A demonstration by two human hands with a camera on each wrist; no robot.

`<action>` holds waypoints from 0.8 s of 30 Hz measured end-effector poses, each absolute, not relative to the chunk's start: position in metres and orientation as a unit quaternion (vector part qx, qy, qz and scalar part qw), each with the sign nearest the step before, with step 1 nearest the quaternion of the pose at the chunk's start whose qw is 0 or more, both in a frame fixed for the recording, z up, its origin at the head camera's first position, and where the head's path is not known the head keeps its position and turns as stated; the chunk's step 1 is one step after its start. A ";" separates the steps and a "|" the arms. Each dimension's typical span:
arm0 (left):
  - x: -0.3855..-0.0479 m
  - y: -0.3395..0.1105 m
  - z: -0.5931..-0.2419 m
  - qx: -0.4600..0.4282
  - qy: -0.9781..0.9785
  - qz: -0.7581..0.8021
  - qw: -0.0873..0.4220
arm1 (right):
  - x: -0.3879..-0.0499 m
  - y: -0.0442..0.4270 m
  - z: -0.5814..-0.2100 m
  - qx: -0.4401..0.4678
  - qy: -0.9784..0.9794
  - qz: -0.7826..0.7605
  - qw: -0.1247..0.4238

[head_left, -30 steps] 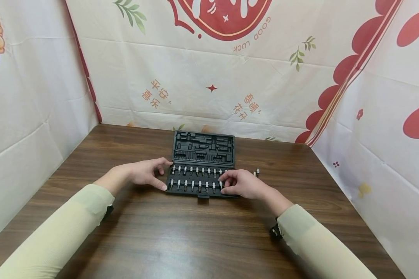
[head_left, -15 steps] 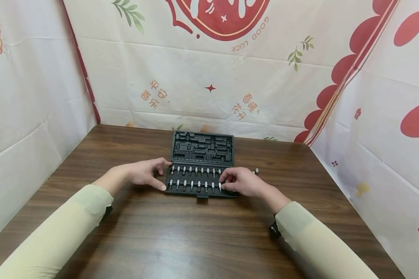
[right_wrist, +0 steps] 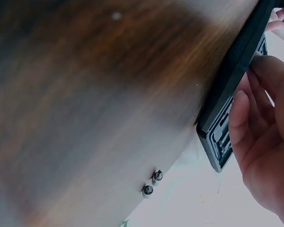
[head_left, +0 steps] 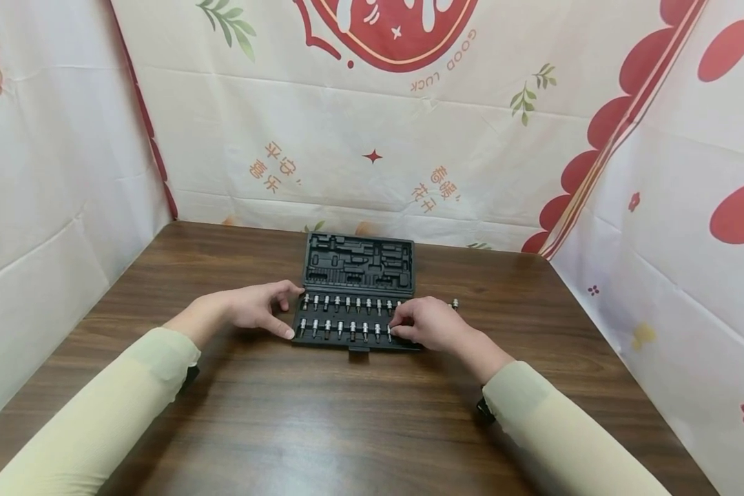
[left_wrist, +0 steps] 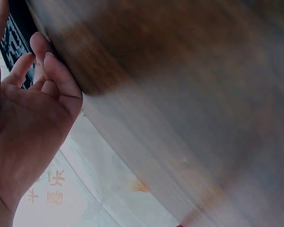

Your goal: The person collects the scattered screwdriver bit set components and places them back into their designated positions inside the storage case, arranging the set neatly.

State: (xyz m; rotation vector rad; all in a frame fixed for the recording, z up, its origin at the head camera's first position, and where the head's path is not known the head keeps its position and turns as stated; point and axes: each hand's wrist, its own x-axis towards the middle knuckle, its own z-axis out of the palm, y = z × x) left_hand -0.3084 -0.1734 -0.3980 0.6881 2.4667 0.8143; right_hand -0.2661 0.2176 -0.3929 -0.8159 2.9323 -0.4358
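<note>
Beyond broad tabletop [head_left: 328, 413], left fingers [head_left: 279, 327] touch the black case [head_left: 353, 292] at its edge.

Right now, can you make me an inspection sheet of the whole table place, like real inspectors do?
Surface: wood-grain table, brown.
Job's things: black case, open, with metal bits in two rows.
Clutter: two loose bits on the table, right of the case.
Hands: left hand at the case's left edge; right hand over the case's right end, whether gripping a bit is hidden.
Cables: nothing seen.
Surroundings: printed white cloth behind and on both sides.
</note>
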 end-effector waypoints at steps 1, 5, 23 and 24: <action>-0.308 -0.173 -0.398 0.249 0.894 0.295 0.226 | -0.266 0.217 -0.393 -0.267 0.954 -0.133 0.029; -0.307 -0.174 -0.399 0.247 0.895 0.293 0.229 | -0.264 0.215 -0.394 -0.249 0.957 -0.143 0.037; -0.308 -0.174 -0.402 0.268 0.891 0.299 0.210 | -0.266 0.216 -0.391 -0.205 0.959 -0.180 0.073; -0.308 -0.174 -0.402 0.268 0.892 0.299 0.210 | -0.266 0.216 -0.392 -0.204 0.959 -0.181 0.074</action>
